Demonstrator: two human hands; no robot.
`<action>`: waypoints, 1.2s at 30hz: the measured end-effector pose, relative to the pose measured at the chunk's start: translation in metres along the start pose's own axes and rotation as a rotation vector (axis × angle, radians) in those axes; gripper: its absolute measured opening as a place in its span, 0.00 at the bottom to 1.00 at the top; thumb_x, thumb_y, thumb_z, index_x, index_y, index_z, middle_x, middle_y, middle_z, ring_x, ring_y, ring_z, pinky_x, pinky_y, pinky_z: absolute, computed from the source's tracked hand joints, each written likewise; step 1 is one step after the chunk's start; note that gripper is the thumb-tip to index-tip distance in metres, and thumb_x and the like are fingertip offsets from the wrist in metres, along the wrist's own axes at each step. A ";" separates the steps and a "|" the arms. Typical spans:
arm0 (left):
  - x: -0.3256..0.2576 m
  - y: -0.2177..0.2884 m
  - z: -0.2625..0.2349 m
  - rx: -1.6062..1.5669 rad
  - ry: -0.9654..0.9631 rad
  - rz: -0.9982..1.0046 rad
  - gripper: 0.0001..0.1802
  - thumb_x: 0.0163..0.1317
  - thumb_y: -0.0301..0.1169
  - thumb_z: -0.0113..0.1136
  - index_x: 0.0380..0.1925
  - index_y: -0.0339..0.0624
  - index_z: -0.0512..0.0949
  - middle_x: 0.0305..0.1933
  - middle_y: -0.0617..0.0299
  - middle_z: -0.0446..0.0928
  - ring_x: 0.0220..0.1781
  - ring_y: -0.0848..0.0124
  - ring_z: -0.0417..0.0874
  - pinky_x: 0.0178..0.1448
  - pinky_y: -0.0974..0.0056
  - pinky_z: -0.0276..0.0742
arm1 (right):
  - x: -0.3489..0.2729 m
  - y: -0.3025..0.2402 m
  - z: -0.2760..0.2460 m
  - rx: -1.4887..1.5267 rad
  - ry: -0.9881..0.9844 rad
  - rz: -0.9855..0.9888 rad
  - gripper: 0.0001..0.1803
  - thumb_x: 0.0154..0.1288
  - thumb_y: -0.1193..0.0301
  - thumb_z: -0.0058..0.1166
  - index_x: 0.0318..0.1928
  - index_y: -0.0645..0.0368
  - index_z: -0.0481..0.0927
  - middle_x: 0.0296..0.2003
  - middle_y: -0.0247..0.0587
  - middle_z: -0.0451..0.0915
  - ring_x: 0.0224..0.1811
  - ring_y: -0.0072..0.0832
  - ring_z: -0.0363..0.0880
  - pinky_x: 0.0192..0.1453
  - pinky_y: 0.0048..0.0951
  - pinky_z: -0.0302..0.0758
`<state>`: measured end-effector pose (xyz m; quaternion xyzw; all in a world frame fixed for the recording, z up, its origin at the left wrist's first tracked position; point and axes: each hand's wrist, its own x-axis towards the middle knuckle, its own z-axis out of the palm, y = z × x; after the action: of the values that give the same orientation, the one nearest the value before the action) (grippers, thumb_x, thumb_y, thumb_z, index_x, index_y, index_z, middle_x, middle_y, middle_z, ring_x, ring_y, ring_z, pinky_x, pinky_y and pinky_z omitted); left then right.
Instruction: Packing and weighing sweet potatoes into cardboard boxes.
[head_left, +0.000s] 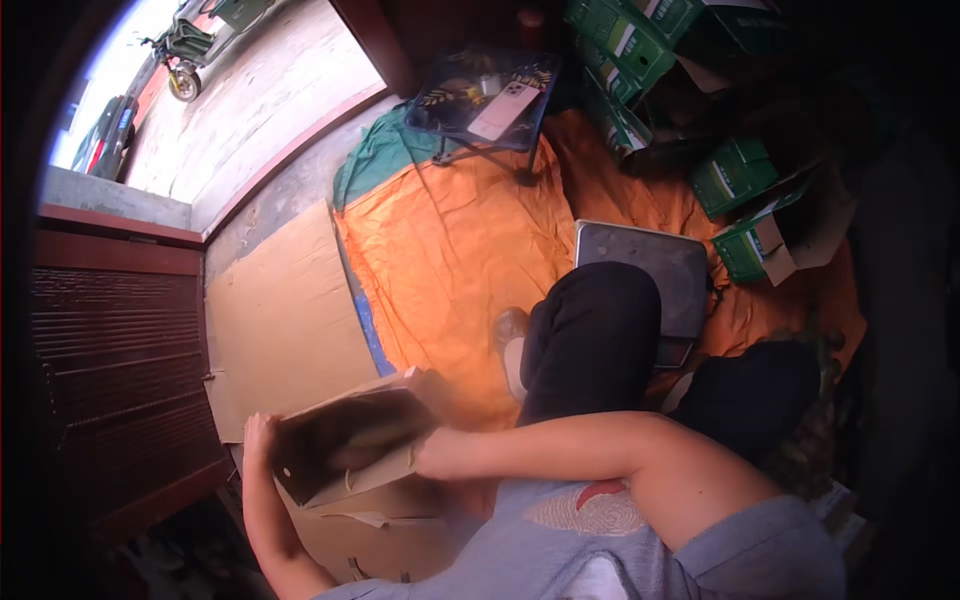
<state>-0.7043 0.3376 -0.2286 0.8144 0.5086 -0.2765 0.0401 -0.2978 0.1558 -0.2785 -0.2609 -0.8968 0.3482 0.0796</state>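
Note:
An open brown cardboard box (378, 474) is in front of me at the lower left, its dark inside facing up. My left hand (260, 436) grips its left edge, fingers closed over the rim. At the box's right near corner, my right hand (441, 455) is closed on the cardboard wall, with its fingertips partly hidden. Something pale lies inside the box, too blurred to name. Beneath and nearer to me is more brown cardboard (375, 540).
A flat cardboard sheet (285, 310) and an orange tarp (450, 260) cover the floor. By my knee sits a dark flat-topped platform (650, 260). A small folding table (455, 105) carries a pink phone (503, 111). Green boxes (735, 178) stand right; a doorway opens far left.

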 end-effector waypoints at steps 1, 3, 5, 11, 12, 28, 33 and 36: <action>-0.001 0.003 0.017 -0.012 -0.052 -0.055 0.12 0.56 0.28 0.59 0.36 0.49 0.89 0.34 0.45 0.84 0.39 0.47 0.86 0.44 0.48 0.82 | -0.007 0.002 -0.004 -0.031 0.036 -0.044 0.09 0.65 0.67 0.51 0.34 0.54 0.84 0.33 0.39 0.86 0.40 0.38 0.87 0.39 0.42 0.80; -0.034 -0.018 0.070 -0.100 0.006 -0.250 0.12 0.59 0.33 0.58 0.37 0.50 0.89 0.37 0.45 0.84 0.43 0.47 0.86 0.46 0.46 0.81 | -0.028 -0.001 -0.033 -0.159 0.489 -0.142 0.05 0.59 0.67 0.53 0.32 0.52 0.78 0.28 0.32 0.77 0.35 0.29 0.79 0.41 0.30 0.74; -0.034 -0.009 0.109 -0.141 0.001 -0.406 0.13 0.62 0.34 0.57 0.37 0.49 0.90 0.42 0.43 0.84 0.46 0.46 0.86 0.50 0.47 0.81 | -0.056 0.006 -0.094 -0.188 0.722 -0.117 0.06 0.55 0.69 0.53 0.33 0.55 0.76 0.28 0.33 0.73 0.35 0.30 0.76 0.44 0.30 0.74; 0.038 0.002 0.068 0.073 -0.346 -0.523 0.40 0.66 0.24 0.53 0.78 0.54 0.53 0.79 0.56 0.59 0.81 0.57 0.55 0.80 0.45 0.54 | -0.240 0.017 -0.255 -0.433 1.063 0.322 0.19 0.61 0.78 0.55 0.54 0.62 0.81 0.50 0.48 0.83 0.53 0.43 0.82 0.63 0.43 0.76; 0.068 0.033 0.041 0.157 -0.301 -0.457 0.46 0.64 0.21 0.52 0.80 0.54 0.44 0.83 0.61 0.51 0.84 0.58 0.47 0.83 0.43 0.47 | -0.276 0.019 -0.260 -0.505 1.060 0.465 0.19 0.61 0.80 0.57 0.54 0.62 0.81 0.50 0.49 0.83 0.52 0.45 0.82 0.62 0.43 0.77; 0.190 0.566 -0.393 -0.634 0.901 0.580 0.29 0.66 0.34 0.64 0.68 0.51 0.72 0.74 0.46 0.66 0.80 0.42 0.56 0.80 0.46 0.56 | -0.740 0.144 -0.162 0.578 1.674 1.915 0.34 0.71 0.55 0.55 0.65 0.69 0.68 0.59 0.62 0.74 0.50 0.49 0.83 0.49 0.43 0.85; 0.174 0.641 -0.376 -0.645 0.709 0.706 0.29 0.65 0.37 0.64 0.67 0.50 0.73 0.73 0.43 0.67 0.79 0.41 0.56 0.80 0.44 0.54 | -0.779 0.183 -0.134 0.735 1.702 1.908 0.21 0.72 0.60 0.53 0.60 0.56 0.73 0.56 0.48 0.77 0.49 0.43 0.83 0.47 0.44 0.86; 0.174 0.649 -0.363 -0.566 0.659 0.717 0.28 0.65 0.37 0.64 0.66 0.50 0.74 0.72 0.42 0.67 0.78 0.41 0.58 0.80 0.44 0.53 | -0.794 0.193 -0.122 0.683 1.704 1.806 0.17 0.74 0.68 0.40 0.57 0.57 0.76 0.49 0.44 0.81 0.50 0.38 0.83 0.48 0.45 0.86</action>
<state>0.0538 0.2924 -0.1476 0.9372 0.2399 0.1705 0.1874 0.4970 -0.0687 -0.2848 -0.8778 0.0644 0.2136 0.4238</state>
